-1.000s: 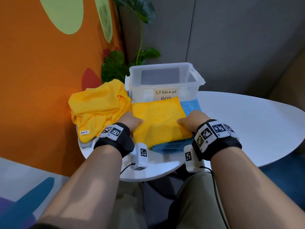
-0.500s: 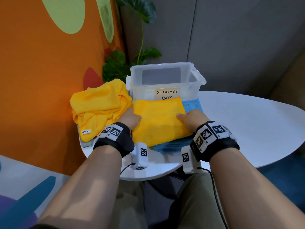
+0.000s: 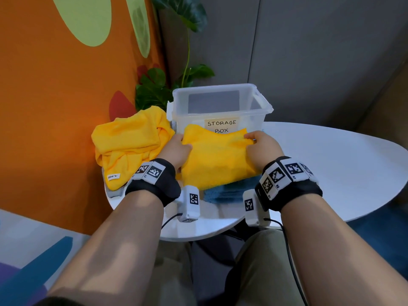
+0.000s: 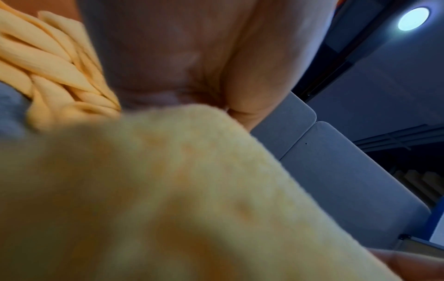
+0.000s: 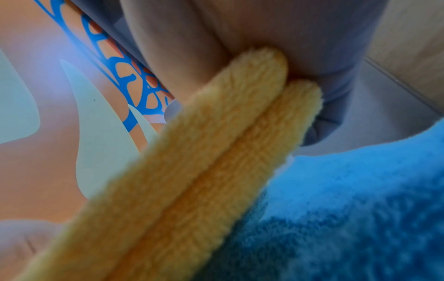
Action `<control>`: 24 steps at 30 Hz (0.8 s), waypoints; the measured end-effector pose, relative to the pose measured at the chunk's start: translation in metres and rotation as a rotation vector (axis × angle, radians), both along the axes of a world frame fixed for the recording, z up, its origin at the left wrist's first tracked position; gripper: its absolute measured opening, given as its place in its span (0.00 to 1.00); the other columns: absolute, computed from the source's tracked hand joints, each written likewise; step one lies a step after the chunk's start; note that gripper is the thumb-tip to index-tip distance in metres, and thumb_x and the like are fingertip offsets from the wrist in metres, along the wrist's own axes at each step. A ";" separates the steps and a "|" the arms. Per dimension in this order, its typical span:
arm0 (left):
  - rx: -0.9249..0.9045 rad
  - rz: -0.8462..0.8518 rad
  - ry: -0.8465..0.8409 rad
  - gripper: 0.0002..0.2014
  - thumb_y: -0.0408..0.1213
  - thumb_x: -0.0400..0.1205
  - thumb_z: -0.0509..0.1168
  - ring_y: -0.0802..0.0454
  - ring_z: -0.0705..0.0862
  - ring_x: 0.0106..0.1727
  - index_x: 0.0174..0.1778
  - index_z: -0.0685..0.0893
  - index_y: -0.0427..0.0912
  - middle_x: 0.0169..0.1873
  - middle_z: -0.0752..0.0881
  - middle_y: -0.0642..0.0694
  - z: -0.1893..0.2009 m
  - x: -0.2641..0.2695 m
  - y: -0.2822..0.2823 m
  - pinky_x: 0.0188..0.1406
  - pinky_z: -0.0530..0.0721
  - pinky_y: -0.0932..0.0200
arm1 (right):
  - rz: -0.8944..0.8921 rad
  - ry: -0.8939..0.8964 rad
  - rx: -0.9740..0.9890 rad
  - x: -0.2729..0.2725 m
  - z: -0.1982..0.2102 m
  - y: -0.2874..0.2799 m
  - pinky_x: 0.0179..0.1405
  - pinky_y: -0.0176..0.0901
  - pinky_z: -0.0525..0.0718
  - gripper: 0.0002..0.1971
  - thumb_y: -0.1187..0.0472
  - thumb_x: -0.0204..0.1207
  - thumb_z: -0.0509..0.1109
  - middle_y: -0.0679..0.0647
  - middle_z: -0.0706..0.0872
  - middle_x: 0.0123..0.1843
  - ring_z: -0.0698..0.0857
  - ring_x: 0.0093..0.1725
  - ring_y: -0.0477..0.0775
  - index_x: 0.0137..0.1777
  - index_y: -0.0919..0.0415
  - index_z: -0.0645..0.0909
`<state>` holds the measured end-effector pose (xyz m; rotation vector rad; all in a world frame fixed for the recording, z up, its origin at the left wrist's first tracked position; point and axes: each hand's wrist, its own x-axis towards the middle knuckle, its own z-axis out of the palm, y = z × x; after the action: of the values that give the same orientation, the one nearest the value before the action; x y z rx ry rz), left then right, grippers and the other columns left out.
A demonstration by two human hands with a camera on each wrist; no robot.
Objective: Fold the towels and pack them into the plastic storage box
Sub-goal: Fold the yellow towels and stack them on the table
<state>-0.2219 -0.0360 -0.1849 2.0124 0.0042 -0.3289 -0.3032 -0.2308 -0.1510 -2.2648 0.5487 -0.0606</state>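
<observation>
On the near table (image 3: 331, 164), left hand (image 3: 176, 149) and right hand (image 3: 262, 144) each pinch a side of the folded yellow towel (image 3: 218, 160), its far edge raised off the blue towel (image 3: 229, 191). Next, probably: carry it level over the near rim of the storage box (image 3: 220, 107) just beyond.

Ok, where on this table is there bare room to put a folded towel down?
The white table is bare to the right of the storage box and the right hand. The left end is crowded: a loose yellow towel, then the folded yellow towel held by both hands over a blue towel.
</observation>
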 end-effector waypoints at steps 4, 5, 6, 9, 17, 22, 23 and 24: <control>-0.209 0.008 0.049 0.21 0.44 0.85 0.61 0.39 0.83 0.60 0.74 0.68 0.56 0.64 0.81 0.43 0.017 -0.009 -0.017 0.57 0.84 0.34 | -0.135 -0.033 -0.051 -0.001 0.006 -0.012 0.54 0.46 0.74 0.26 0.73 0.79 0.54 0.62 0.78 0.69 0.78 0.66 0.63 0.75 0.55 0.70; -0.231 -0.001 0.085 0.22 0.43 0.85 0.63 0.39 0.83 0.60 0.75 0.67 0.55 0.65 0.80 0.43 0.019 -0.012 -0.020 0.56 0.85 0.34 | -0.171 -0.030 -0.068 -0.001 0.005 -0.015 0.51 0.46 0.74 0.25 0.72 0.80 0.55 0.62 0.79 0.68 0.78 0.66 0.63 0.76 0.56 0.69; -0.214 -0.018 0.129 0.25 0.43 0.84 0.65 0.39 0.83 0.59 0.76 0.66 0.54 0.65 0.80 0.42 0.019 -0.013 -0.022 0.55 0.85 0.35 | -0.203 -0.012 -0.083 -0.001 0.004 -0.018 0.49 0.45 0.73 0.24 0.70 0.80 0.56 0.62 0.79 0.68 0.78 0.65 0.63 0.75 0.57 0.69; -0.025 -0.117 0.250 0.32 0.43 0.80 0.71 0.37 0.83 0.60 0.78 0.63 0.48 0.67 0.78 0.41 0.015 -0.021 -0.024 0.52 0.87 0.38 | -0.254 0.117 -0.123 -0.004 -0.004 -0.022 0.46 0.45 0.72 0.19 0.66 0.79 0.60 0.63 0.80 0.65 0.80 0.63 0.64 0.70 0.64 0.69; 0.098 -0.131 0.187 0.34 0.38 0.79 0.72 0.37 0.81 0.61 0.78 0.62 0.47 0.66 0.77 0.41 0.007 -0.026 -0.025 0.54 0.86 0.38 | -0.240 0.193 -0.212 -0.002 -0.022 -0.027 0.44 0.44 0.74 0.14 0.67 0.80 0.60 0.63 0.82 0.61 0.81 0.60 0.63 0.64 0.65 0.75; 0.109 -0.147 0.127 0.38 0.38 0.76 0.75 0.37 0.81 0.61 0.78 0.62 0.51 0.66 0.78 0.42 0.004 -0.026 -0.027 0.51 0.88 0.38 | -0.279 0.117 -0.238 -0.004 -0.020 -0.033 0.45 0.45 0.72 0.15 0.71 0.81 0.56 0.63 0.82 0.62 0.80 0.61 0.64 0.65 0.65 0.75; 0.099 -0.155 0.162 0.40 0.37 0.75 0.76 0.37 0.82 0.61 0.79 0.61 0.52 0.67 0.77 0.42 0.004 -0.027 -0.026 0.50 0.88 0.37 | -0.282 0.118 -0.246 -0.005 -0.021 -0.033 0.46 0.46 0.72 0.15 0.71 0.81 0.56 0.64 0.82 0.61 0.81 0.61 0.64 0.65 0.65 0.75; 0.088 -0.172 0.194 0.43 0.35 0.74 0.77 0.37 0.82 0.61 0.79 0.59 0.52 0.67 0.77 0.42 0.005 -0.027 -0.024 0.50 0.88 0.36 | -0.282 0.124 -0.250 -0.006 -0.022 -0.032 0.46 0.46 0.73 0.15 0.71 0.81 0.55 0.64 0.82 0.61 0.81 0.60 0.64 0.65 0.65 0.74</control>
<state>-0.2489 -0.0604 -0.1801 2.0646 -0.0334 -0.6423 -0.3093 -0.2633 -0.1730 -2.4268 0.9719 -0.1375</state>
